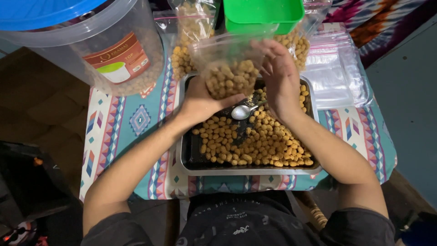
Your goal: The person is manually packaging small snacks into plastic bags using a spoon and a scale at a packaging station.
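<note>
snacks (264, 141) golden-tan | scoop (264, 13) green | lid (41, 11) blue | tablecloth (132, 123) teal, geometric pattern

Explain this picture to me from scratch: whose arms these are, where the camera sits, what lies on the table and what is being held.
There is no machine here. The single picture comes from a camera worn on a person's head, looking down, so the two bare arms are that person's own.

The left hand cups a clear plastic bag part filled with small round golden snacks. The right hand touches the bag's upper edge.

Below them a metal tray holds more of the same snacks, with a metal spoon lying in it. The tray rests on a patterned tablecloth.

Farther back stand filled bags, a green container, a stack of empty clear bags, and a big clear tub with a blue lid.
</note>
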